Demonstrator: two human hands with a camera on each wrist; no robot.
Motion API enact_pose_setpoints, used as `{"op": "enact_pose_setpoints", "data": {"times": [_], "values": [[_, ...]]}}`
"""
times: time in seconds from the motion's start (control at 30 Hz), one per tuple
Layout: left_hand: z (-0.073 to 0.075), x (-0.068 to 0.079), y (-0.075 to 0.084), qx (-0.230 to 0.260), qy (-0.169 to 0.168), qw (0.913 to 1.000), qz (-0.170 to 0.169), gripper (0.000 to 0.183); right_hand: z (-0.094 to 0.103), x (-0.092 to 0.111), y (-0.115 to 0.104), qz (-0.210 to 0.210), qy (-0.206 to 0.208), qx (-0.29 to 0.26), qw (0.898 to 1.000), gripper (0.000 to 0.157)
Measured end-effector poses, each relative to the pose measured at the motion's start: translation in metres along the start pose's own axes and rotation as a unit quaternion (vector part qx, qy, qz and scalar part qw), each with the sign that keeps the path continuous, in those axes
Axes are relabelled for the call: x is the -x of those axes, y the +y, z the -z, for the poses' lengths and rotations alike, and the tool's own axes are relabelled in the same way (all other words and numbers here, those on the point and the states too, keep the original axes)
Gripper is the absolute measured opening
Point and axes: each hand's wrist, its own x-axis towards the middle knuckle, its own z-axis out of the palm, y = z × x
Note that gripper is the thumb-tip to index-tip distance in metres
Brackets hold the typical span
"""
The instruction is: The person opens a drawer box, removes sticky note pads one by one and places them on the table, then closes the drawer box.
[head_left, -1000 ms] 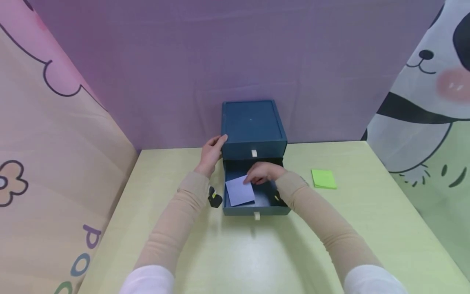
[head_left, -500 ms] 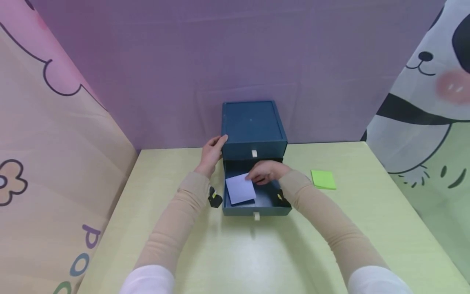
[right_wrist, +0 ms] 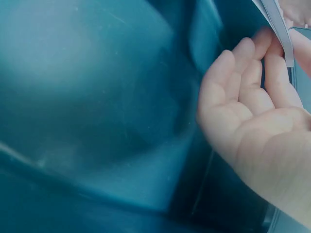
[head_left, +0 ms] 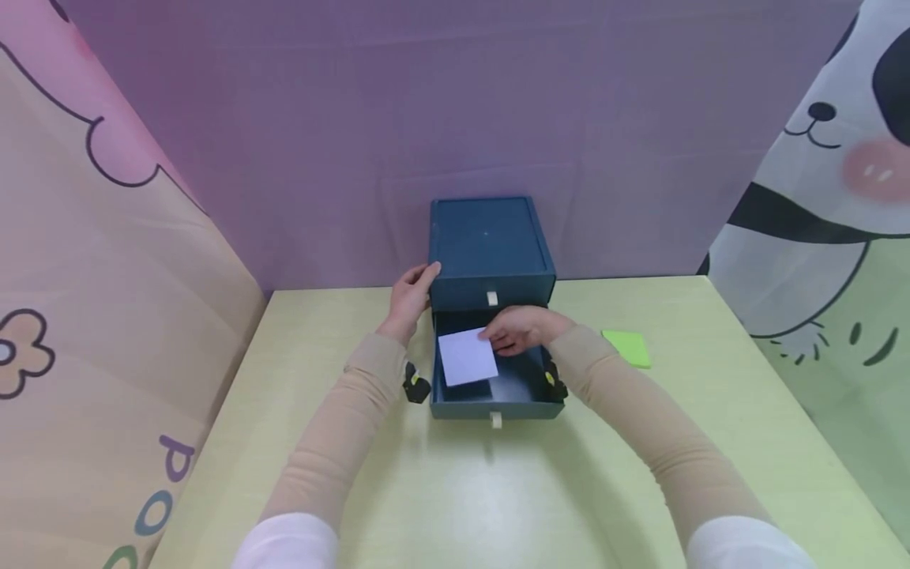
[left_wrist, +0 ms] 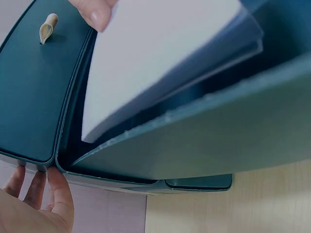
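A blue two-drawer box (head_left: 490, 237) stands against the back wall, its lower drawer (head_left: 526, 409) pulled out and its upper one closed. My right hand (head_left: 522, 328) pinches a pale lavender sticky note pad (head_left: 468, 359) by its far right corner. The pad is tilted above the drawer floor, over the left half; its thickness shows in the left wrist view, where the pad (left_wrist: 155, 43) hangs inside the drawer wall. My left hand (head_left: 408, 303) grips the left front edge of the box. In the right wrist view my right hand (right_wrist: 257, 107) has its other fingers curled, holding the pad's edge (right_wrist: 279, 29).
A lime green sticky note pad (head_left: 627, 350) lies on the pale table (head_left: 455, 490), right of the box, partly behind my right sleeve. Purple cloth (head_left: 320, 142) hangs behind; printed cloths border both sides. A black wrist camera (head_left: 415, 384) sits by each wrist.
The lavender pad has risen off the drawer floor and shifted slightly away from me, with more drawer floor showing below. My right hand has moved a little right. The left hand stays put.
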Motion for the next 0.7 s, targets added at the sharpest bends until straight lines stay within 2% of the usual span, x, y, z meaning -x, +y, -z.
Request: {"op": "enact_pose_setpoints", "data": {"times": [0.37,0.7], "values": [[0.001,-0.001,-0.002,0.004,-0.002,1.0,-0.002,0.059,-0.002,0.011,-0.003,0.003,0.002,0.006,1.0,0.008],[0.001,-0.002,-0.003,0.009,-0.001,0.9999,-0.004,0.057,0.003,0.021,0.003,0.05,-0.001,0.0,0.999,0.012]]}}
